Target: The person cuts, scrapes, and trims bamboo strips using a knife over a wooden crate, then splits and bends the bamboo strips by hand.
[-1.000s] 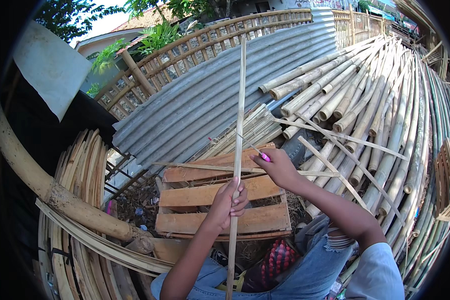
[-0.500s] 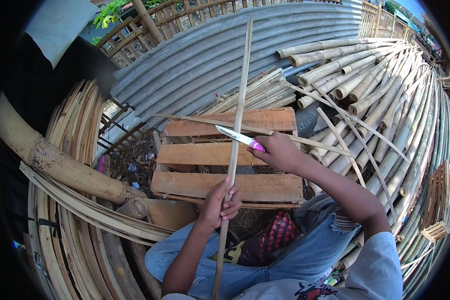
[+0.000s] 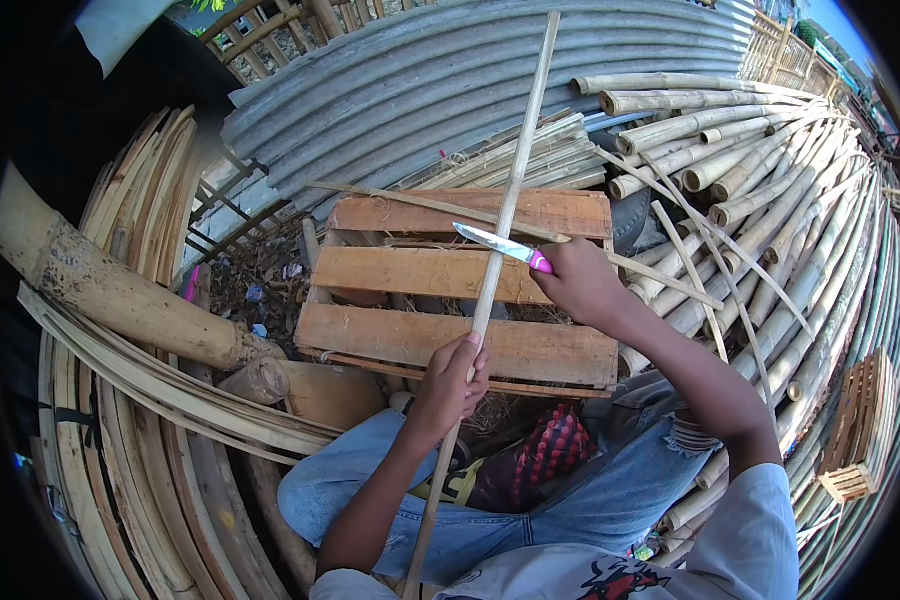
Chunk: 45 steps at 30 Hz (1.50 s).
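Observation:
A long bamboo strip [image 3: 527,135] runs up and away from my lap, tilted a little to the right. My left hand [image 3: 453,390] is wrapped round its lower part, thumb on top. In my right hand [image 3: 582,280] is a knife [image 3: 500,243] with a pink handle, the fingers closed round it. The blade lies across the strip and points left; whether its edge bites into the bamboo I cannot tell. Beneath both sits a low slatted wooden crate [image 3: 440,275], with another thin bamboo strip [image 3: 410,205] resting slantwise on its far slats.
Many bamboo poles [image 3: 770,190] are piled to the right, loose strips [image 3: 705,250] over them. At left lie a thick bamboo pole [image 3: 140,290] and stacked split bamboo [image 3: 130,480]. Corrugated metal sheeting [image 3: 390,120] stands behind. A small wooden crate [image 3: 860,425] is at far right.
The strip's upper end now leans further right. Both hands and the knife sit slightly higher and to the right in view, and the whole view has shifted a little.

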{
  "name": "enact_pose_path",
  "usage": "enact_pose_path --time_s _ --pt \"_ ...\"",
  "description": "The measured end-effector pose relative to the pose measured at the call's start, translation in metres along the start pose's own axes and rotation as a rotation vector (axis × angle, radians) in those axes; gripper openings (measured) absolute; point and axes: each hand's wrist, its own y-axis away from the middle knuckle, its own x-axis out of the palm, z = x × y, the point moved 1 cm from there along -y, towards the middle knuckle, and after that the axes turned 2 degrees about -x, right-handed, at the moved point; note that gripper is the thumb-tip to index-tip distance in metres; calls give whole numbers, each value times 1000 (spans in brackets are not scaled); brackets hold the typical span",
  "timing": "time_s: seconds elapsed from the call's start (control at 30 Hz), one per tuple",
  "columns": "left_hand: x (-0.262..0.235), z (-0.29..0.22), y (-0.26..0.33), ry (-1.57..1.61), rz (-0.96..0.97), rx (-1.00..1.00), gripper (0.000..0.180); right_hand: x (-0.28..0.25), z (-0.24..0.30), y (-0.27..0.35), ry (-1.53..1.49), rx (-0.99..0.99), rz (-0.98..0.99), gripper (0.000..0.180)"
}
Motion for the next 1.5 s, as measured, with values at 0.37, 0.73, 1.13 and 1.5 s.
enact_pose_path --time_s 0.37,0.73,1.13,1.5 --pt "8 20 -5 -816 -375 359 38 6 -10 -5 86 62 -7 33" --pt "20 20 -3 -849 -339 362 31 7 -25 -4 126 -1 36 37" --pt "26 27 -5 -949 -287 344 34 -23 -131 -37 247 91 -187 36" --pt "0 28 -13 -625 -220 272 39 26 -22 3 8 24 104 37"
